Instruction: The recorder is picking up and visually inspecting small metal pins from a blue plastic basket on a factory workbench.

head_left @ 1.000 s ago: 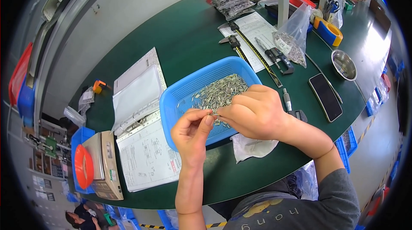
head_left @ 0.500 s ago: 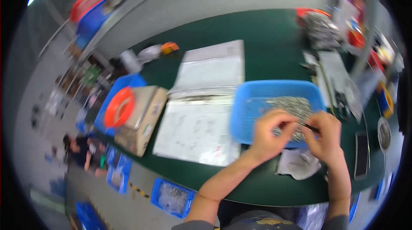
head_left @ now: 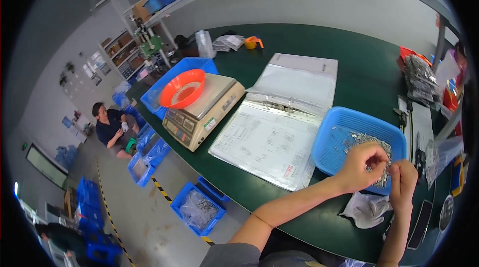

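Over the near right part of a blue plastic basket (head_left: 327,137), my left hand (head_left: 363,165) is closed, its thumb and forefinger curled together. My right hand (head_left: 403,183) is closed too, thumb against bent fingers, almost touching the left fingertips. Whatever they pinch is too small or hidden to make out. Below and behind the hands lies a pile of small silvery metal parts (head_left: 358,140) in the basket. A white cloth glove (head_left: 366,210) rests on the green table just in front of the basket, between my forearms.
Left of the basket lies an open ring binder (head_left: 269,137) with printed sheets. Beyond it a scale (head_left: 202,117) carries an orange bowl (head_left: 183,89). A phone (head_left: 420,224) and a caliper (head_left: 401,112) lie at right. Blue crates (head_left: 198,209) stand on the floor; a co-worker (head_left: 116,130) sits farther off.
My view has swung left, so the table things sit farther right in the picture. Both hands stay close together at the basket. The dark thin piece seen at my right fingers no longer shows.
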Demonstrator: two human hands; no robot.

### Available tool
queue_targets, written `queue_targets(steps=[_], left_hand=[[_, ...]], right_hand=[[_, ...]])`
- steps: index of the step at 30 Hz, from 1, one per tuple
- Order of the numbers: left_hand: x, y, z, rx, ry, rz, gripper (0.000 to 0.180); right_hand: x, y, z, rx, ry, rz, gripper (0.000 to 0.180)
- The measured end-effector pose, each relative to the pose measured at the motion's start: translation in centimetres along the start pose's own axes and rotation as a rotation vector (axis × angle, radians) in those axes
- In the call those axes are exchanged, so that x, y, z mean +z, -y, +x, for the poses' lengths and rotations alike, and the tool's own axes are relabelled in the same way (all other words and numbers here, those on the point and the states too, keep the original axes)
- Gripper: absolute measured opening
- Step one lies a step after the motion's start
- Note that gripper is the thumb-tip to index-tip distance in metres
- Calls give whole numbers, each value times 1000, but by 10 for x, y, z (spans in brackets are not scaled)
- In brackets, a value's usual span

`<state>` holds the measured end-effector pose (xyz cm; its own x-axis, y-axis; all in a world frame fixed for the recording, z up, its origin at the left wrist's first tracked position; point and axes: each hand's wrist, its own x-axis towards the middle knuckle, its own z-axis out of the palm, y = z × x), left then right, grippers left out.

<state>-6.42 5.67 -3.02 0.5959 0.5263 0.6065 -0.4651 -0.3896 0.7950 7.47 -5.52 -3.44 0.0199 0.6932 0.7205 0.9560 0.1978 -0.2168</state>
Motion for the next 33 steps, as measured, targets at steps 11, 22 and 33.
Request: queue_targets(steps=[11,22,33], left_hand=[[-20,-2,0,-173,-84,-99,11],[-18,-19,-5,-216,-47,-142,13],[-17,-25,-5,-163,-73,-62,10]], right_hand=[[0,27,32,285,-101,286,12],[5,13,25,124,-139,356,17],[8,6,26,-108,-138,286,13]])
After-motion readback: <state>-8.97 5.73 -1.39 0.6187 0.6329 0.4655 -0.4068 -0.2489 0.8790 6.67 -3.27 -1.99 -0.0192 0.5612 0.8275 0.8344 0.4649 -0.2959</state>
